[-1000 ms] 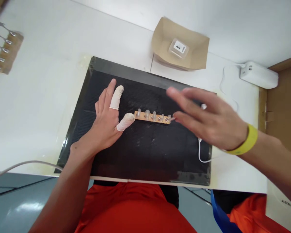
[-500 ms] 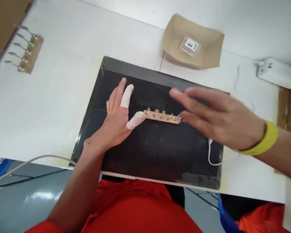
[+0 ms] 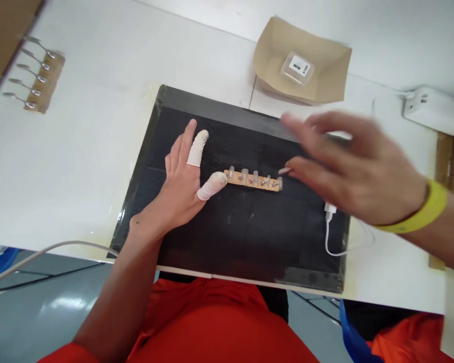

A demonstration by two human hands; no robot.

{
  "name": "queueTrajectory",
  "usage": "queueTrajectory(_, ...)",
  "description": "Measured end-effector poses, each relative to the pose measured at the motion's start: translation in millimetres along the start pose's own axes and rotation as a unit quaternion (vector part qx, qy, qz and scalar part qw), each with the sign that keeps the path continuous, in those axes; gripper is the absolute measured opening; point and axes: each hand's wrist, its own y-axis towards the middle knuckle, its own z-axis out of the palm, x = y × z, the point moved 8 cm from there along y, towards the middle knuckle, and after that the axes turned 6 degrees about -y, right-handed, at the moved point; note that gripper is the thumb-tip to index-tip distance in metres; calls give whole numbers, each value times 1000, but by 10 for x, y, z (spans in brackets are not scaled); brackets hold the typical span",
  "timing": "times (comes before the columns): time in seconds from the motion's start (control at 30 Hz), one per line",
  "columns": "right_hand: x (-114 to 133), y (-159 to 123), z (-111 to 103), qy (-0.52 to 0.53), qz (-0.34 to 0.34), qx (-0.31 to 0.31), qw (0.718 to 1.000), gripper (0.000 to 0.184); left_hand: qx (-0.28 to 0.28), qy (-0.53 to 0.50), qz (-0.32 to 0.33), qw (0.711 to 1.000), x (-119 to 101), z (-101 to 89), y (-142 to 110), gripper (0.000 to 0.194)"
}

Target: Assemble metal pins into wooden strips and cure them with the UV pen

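A narrow tan strip (image 3: 254, 180) carrying several small clear parts lies across the middle of a black mat (image 3: 227, 237). My left hand (image 3: 183, 179) rests flat on the mat with its fingers spread; white finger cots cover the thumb and one finger, and the covered thumb tip touches the strip's left end. My right hand (image 3: 357, 169), with a yellow wristband, hovers blurred above the mat to the right of the strip, fingers apart and holding nothing. A white cable plug (image 3: 329, 212) lies on the mat under that hand.
A brown cardboard tray (image 3: 327, 88) holding a small clear labelled case (image 3: 297, 68) stands behind the mat. A white charger block (image 3: 435, 108) sits at the far right. A wooden strip with several metal pins (image 3: 36, 75) lies far left. A grey cable (image 3: 41, 252) runs off the table's front edge.
My right hand has lifted and drawn back to the right, away from the strip's right end. My left hand has kept its place at the strip's left end.
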Motion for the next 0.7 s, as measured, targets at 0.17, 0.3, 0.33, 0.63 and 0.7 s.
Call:
queueTrajectory(0.17, 22, -9, -21, 6, -22, 12, 1000, 15, 0, -3, -4, 1000, 9, -3, 3, 86)
queueTrajectory(0.3, 1, -49, 1, -12, -16, 22, 1000, 9, 0, -6, 2, 1000, 3, -8, 12, 86)
queueTrajectory(0.33, 40, -56, 3, -2, -35, 21, 999, 9, 2, -5, 2, 1000, 2, -8, 13, 87)
queueTrajectory(0.63, 93, -18, -22, 1, -73, 25, 997, 14, -3, -20, -4, 1000, 27, -2, -4, 89)
queueTrajectory(0.7, 95, -19, -29, 1, -68, 22, 997, 15, -2, -21, -7, 1000, 29, 4, -4, 89)
